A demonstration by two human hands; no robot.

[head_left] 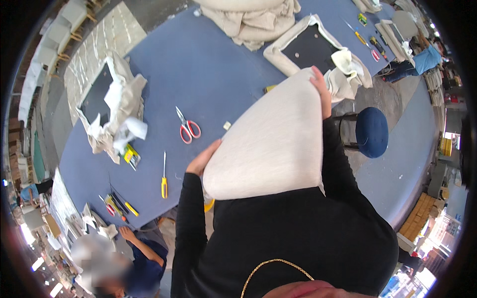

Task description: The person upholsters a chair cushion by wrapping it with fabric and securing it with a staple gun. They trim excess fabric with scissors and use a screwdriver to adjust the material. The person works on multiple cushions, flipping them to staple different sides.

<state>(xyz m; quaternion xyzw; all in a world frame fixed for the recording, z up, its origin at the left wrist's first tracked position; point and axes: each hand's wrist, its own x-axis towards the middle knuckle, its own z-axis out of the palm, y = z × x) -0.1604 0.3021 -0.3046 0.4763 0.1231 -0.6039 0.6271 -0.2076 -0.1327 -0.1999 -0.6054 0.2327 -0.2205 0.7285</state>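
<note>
A beige upholstered seat cushion [273,144] is tilted up against my front, held between both hands. At its left edge my left hand [203,158] grips the side, part of its fingers hidden by the cushion. My right hand [322,92] wraps over the far right corner. Red-handled scissors [188,128] lie partly spread on the blue table [208,74], left of the cushion. Nearer to me is a yellow-handled screwdriver [164,185]. A small pale block [227,125] sits beside the cushion's left edge.
Two partly covered seats, one at left [117,94] and one at far right [285,54], rest on the table. Beige fabric [248,22] is heaped at the far edge. A blue stool [372,132] stands right. A co-worker's hand [127,233] is at the near-left edge, by more tools.
</note>
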